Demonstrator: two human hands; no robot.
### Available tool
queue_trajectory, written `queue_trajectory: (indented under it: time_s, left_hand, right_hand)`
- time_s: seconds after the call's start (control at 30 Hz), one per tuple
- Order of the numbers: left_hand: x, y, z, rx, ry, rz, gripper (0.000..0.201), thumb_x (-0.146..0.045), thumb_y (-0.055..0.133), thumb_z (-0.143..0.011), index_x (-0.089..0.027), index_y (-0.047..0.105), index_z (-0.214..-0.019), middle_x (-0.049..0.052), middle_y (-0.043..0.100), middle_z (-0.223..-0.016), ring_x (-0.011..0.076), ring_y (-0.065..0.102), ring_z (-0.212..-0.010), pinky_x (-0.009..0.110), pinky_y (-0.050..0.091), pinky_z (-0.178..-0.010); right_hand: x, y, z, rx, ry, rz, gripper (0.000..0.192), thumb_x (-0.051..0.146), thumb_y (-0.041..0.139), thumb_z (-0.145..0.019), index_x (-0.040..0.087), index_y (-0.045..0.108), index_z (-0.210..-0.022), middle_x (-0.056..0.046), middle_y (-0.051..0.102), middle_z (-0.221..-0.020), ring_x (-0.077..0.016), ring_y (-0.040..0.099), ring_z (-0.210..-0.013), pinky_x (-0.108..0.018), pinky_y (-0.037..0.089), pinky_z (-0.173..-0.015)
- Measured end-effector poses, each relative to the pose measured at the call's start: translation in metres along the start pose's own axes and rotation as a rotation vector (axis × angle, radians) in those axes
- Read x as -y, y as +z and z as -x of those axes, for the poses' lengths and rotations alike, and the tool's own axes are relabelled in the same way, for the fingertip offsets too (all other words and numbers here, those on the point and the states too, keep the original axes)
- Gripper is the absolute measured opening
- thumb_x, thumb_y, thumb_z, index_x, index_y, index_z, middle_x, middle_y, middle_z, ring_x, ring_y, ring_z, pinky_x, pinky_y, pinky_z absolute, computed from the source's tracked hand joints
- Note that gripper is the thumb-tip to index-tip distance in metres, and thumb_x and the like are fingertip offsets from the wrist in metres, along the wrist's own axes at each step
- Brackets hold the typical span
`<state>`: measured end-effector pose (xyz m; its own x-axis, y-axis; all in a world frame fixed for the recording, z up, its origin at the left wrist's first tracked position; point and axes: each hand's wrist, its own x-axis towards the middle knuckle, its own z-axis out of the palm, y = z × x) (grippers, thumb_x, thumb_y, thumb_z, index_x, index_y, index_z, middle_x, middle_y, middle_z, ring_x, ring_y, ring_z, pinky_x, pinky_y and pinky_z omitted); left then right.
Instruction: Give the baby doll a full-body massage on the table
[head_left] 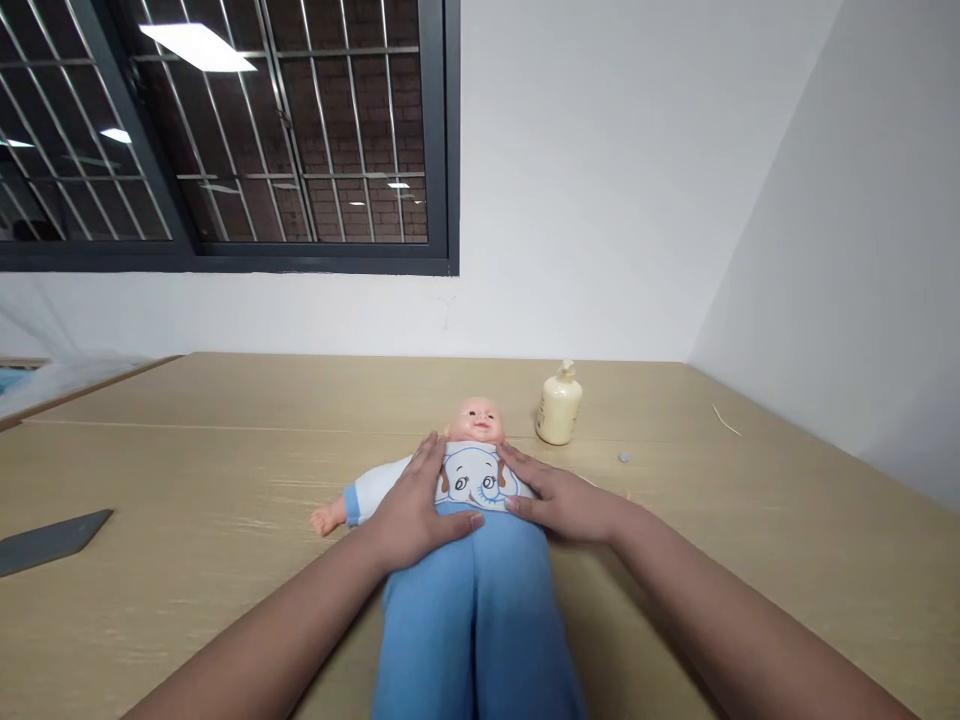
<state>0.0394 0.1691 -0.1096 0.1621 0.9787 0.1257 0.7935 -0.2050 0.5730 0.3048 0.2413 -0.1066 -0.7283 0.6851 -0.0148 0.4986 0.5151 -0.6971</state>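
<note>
Dark grey flat card [52, 540]: near table's left edge, well apart from rest.
Light wooden table [187, 440]: carries all.
Plastic baby doll in white elephant-print top and blue trousers [474, 500]: on back, table centre, head toward far edge.
Left hand [415, 510]: flat on doll's side, fingers together, thumb across waist.
Right hand [566, 500]: flat on other side, fingers loosely together.
Cream pump bottle [559, 405]: upright, far-right of doll's head, just beside.
Risk (est.): a sweeping arm could tip bottle; uneven push could slide doll off line.

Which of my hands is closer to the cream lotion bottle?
Right. Your right hand rests on the baby doll, on the side nearer the cream lotion bottle, which stands beyond it. Your left hand lies on the doll's far side.
</note>
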Motion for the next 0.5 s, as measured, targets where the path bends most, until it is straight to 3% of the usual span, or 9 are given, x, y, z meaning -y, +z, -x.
queue_trajectory:
  time_s: [0.07,0.13,0.23,0.37,0.5]
  left_hand:
    - [-0.003,-0.004,0.003,0.011,0.138,-0.056,0.101,-0.063,0.061,-0.087,-0.014,0.016,-0.162,0.015,0.015,-0.168,0.0351,0.014,-0.155,0.053,0.02,-0.125]
    - [-0.011,-0.009,0.007,0.084,0.371,-0.11,0.084,-0.056,0.059,-0.09,-0.019,0.03,-0.16,0.01,0.027,-0.166,0.0322,0.021,-0.154,0.051,0.017,-0.126]
    - [-0.03,-0.013,0.013,0.225,0.637,-0.117,0.08,-0.053,0.066,-0.086,-0.025,0.039,-0.156,0.007,0.044,-0.158,0.0305,0.039,-0.147,0.046,0.018,-0.127]
    - [-0.044,-0.011,0.01,0.303,0.635,-0.131,0.078,-0.05,0.067,-0.085,-0.025,0.043,-0.154,0.007,0.049,-0.155,0.0309,0.042,-0.145,0.047,0.021,-0.126]
    - [-0.033,-0.008,-0.001,0.229,0.474,-0.153,0.085,-0.055,0.069,-0.083,-0.022,0.04,-0.156,0.009,0.04,-0.16,0.0329,0.035,-0.149,0.049,0.023,-0.125]
  right_hand:
    - [-0.001,-0.002,0.0,0.016,-0.024,0.036,0.098,0.072,0.059,-0.086,0.03,0.012,-0.162,0.0,0.008,-0.17,-0.0326,0.014,-0.156,-0.05,0.015,-0.128]
    - [-0.002,-0.001,0.0,0.015,-0.022,0.062,0.105,0.072,0.064,-0.083,0.027,0.01,-0.162,-0.003,0.008,-0.17,-0.0334,0.013,-0.156,-0.05,0.015,-0.128]
    - [-0.003,0.003,-0.001,-0.01,-0.029,0.07,0.105,0.068,0.068,-0.082,0.026,0.013,-0.162,-0.005,0.011,-0.169,-0.0338,0.016,-0.156,-0.05,0.017,-0.127]
    - [-0.004,0.004,-0.001,-0.024,-0.039,0.066,0.107,0.064,0.072,-0.081,0.027,0.013,-0.162,-0.006,0.014,-0.169,-0.0338,0.019,-0.155,-0.051,0.02,-0.126]
    - [-0.003,0.001,0.0,0.022,-0.022,0.045,0.119,0.065,0.078,-0.073,0.025,0.009,-0.162,-0.007,0.01,-0.17,-0.0347,0.016,-0.156,-0.052,0.018,-0.127]
